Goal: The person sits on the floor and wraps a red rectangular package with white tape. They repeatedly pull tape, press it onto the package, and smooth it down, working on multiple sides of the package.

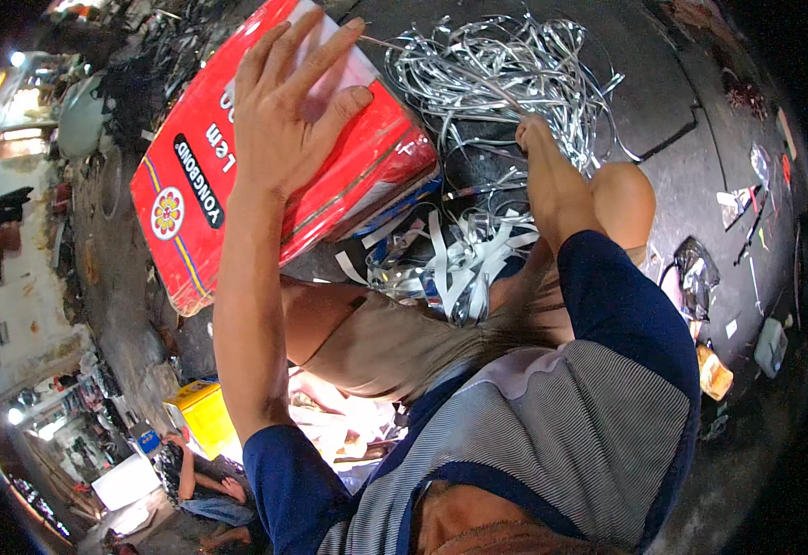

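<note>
My left hand lies over a red rectangular tin with a pale top patch, its fingers spread and the thumb apart. At its fingertips, a thin shiny strip begins and runs across to my right hand. That hand is closed in a fist around the strip. Just beyond and beside the fist lies a large tangled heap of silvery strips. More silver and white strips are piled between my legs, close to the tin's lower side.
A yellow box stands at the lower left, and beyond it another person sits. To the right, a dark plastic bag, an orange-yellow block and a pale container rest on the dark floor.
</note>
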Demonstrator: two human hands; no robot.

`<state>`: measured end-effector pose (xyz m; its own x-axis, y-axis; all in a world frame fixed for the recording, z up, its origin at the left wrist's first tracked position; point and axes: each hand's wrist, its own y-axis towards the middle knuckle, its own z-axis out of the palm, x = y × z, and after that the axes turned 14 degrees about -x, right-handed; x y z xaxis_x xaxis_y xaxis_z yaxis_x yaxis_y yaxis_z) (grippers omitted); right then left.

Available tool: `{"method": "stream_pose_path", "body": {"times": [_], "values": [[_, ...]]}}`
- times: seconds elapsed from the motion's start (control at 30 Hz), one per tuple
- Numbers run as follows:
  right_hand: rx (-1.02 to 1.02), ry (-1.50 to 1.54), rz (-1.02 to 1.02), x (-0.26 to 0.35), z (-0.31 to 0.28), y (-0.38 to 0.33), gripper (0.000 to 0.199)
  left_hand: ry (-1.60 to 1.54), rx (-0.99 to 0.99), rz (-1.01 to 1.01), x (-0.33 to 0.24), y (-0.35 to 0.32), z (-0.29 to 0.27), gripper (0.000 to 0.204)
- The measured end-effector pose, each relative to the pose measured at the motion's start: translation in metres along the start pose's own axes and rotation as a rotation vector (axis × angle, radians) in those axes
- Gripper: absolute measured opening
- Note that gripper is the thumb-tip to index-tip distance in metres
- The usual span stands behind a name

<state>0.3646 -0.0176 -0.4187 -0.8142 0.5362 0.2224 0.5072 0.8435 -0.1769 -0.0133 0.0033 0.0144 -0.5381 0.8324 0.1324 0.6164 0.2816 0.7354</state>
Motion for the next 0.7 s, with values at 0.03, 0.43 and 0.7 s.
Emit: {"method": "stream_pose_path", "body": {"times": [0.03,0.43,0.7], "values": [[0.023,0.244,0.204,-0.002,-0.009,-0.004,0.033,0.037,-0.006,0.029,0.0,-0.001,-0.001,0.054],[-0.109,1.531,1.12,0.019,-0.034,-0.029,0.054,-0.178,0.097,-0.315,-0.018,0.006,-0.011,0.058],[-0.056,2.248,1.04,0.011,-0.077,0.044,0.074,-0.228,-0.006,-0.221,-0.008,-0.003,0.001,0.057]]}}
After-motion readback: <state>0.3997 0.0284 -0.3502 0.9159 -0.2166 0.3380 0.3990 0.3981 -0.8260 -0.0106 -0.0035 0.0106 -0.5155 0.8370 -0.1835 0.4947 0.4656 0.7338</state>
